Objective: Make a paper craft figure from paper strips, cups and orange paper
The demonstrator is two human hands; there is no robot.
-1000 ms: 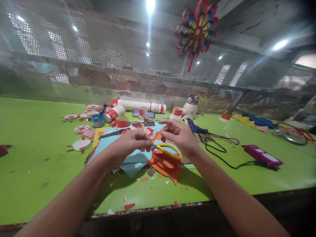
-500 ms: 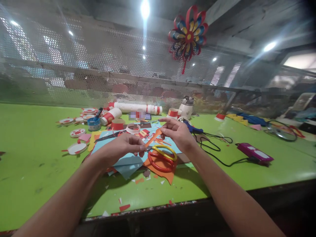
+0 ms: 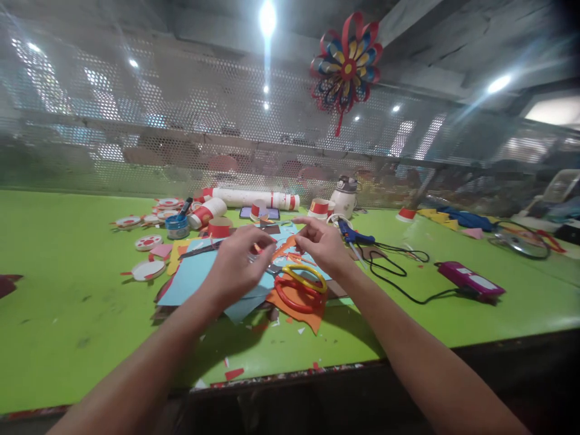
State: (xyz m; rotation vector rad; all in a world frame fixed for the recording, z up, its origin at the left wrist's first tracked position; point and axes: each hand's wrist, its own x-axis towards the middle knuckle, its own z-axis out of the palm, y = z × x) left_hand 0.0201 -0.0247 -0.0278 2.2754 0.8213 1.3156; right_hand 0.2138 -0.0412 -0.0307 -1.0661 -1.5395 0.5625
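My right hand (image 3: 322, 244) pinches a narrow orange paper strip (image 3: 284, 246) between thumb and fingertips, and the strip slants down to the left. Close to its other end is my left hand (image 3: 242, 260), fingers curved and thumb apart, holding nothing that I can see. Scissors with yellow and red handles (image 3: 301, 297) lie just below the hands, their blades partly hidden by my left hand. Under them are an orange paper sheet (image 3: 302, 311) with a ragged edge and light blue paper (image 3: 193, 279). Small red and orange scraps lie between the hands.
A blue glue gun (image 3: 356, 234) lies right of my right hand, its black cord running to a purple box (image 3: 471, 283). White-and-red paper discs (image 3: 148, 270), a blue jar (image 3: 176, 227), a long white tube (image 3: 247, 198), paper cup pieces (image 3: 319, 208) and a flask (image 3: 344, 198) stand behind.
My left hand has opened its pinch, let go of the orange strip's end and lifted slightly. My right hand still holds the strip in nearly the same place.
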